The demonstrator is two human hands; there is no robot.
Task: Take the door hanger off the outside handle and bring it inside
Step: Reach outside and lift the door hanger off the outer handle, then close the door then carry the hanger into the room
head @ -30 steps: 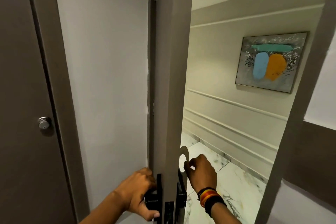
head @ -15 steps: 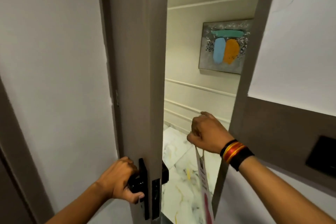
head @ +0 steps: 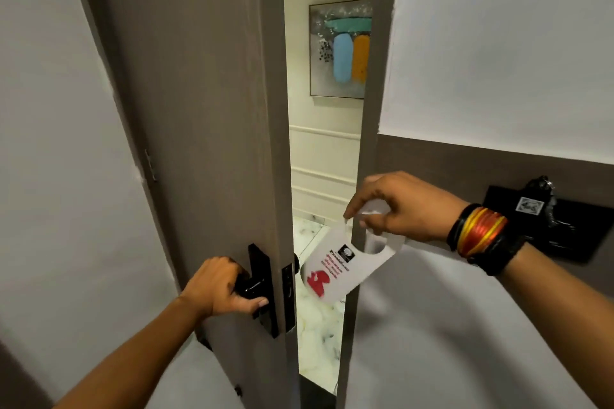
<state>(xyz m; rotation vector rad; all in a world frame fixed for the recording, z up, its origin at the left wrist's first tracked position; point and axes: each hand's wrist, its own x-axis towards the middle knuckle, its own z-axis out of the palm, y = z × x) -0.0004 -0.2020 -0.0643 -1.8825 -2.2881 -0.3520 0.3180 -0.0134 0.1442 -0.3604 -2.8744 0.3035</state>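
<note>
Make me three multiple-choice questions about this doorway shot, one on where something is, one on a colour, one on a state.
1. Where is the hanger?
A. on the outside handle
B. in the right hand
C. on the floor

2. What colour is the big mark on the hanger?
A. red
B. green
C. blue

3. What is the left hand doing?
A. hanging free
B. pressing the wall
C. gripping the inside handle

Answers:
1 B, the fingers pinch its hooked top.
2 A, a red shape sits at its lower end.
3 C, the fingers wrap the black handle on the door.
</note>
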